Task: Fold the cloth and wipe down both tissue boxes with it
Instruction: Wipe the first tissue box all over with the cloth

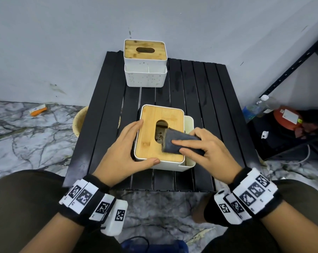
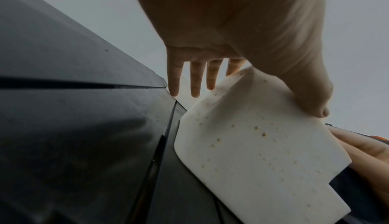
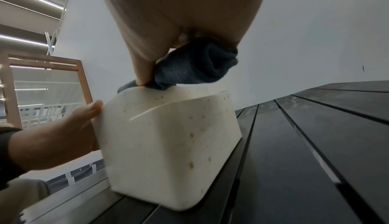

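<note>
A white tissue box with a bamboo lid (image 1: pixel 152 128) stands near the front of the black slatted table (image 1: pixel 209 92). My left hand (image 1: pixel 125 148) clasps its left side, fingers along the far edge and thumb on the near corner; its speckled white wall (image 2: pixel 252 144) fills the left wrist view. My right hand (image 1: pixel 204 147) grips a folded dark grey cloth (image 1: pixel 178 141) and presses it on the lid beside the slot. In the right wrist view the cloth (image 3: pixel 193 68) is bunched under the fingers above the box (image 3: pixel 168 144). A second tissue box (image 1: pixel 145 63) stands at the table's back edge.
A beige bowl (image 1: pixel 77 123) sits on the marble floor left of the table. A black shelf at the right holds a water bottle (image 1: pixel 255 108) and a red container (image 1: pixel 286 117). An orange packet (image 1: pixel 38 110) lies on the floor by the wall.
</note>
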